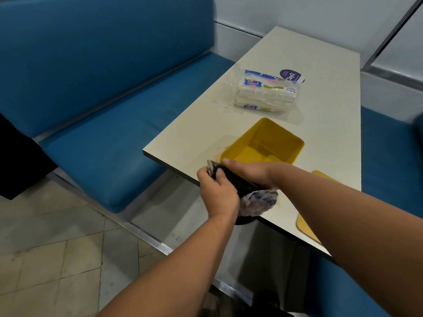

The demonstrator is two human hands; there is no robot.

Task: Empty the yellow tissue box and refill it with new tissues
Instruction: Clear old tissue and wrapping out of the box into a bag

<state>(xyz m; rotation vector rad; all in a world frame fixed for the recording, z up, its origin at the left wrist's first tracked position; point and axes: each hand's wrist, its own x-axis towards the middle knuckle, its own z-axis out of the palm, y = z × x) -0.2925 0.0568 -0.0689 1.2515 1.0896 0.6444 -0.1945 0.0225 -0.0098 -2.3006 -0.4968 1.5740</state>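
Observation:
The yellow tissue box (263, 143) stands open on the white table (320, 72), its lid off and its inside bare. A yellow lid (305, 227) lies flat near the table's front edge, partly under my right arm. A plastic-wrapped pack of paper towels (266, 92) lies beyond the box. At the table's near corner my left hand (217, 193) grips the rim of a black plastic bag (249, 195) with crumpled stuff inside. My right hand (249, 171) holds the bag's other side, just in front of the box.
A blue bench seat (103, 145) with a tall blue backrest runs along the left of the table. Another blue seat (389, 156) is on the right. A purple round sticker (290, 75) sits behind the pack. Tiled floor lies below at the left.

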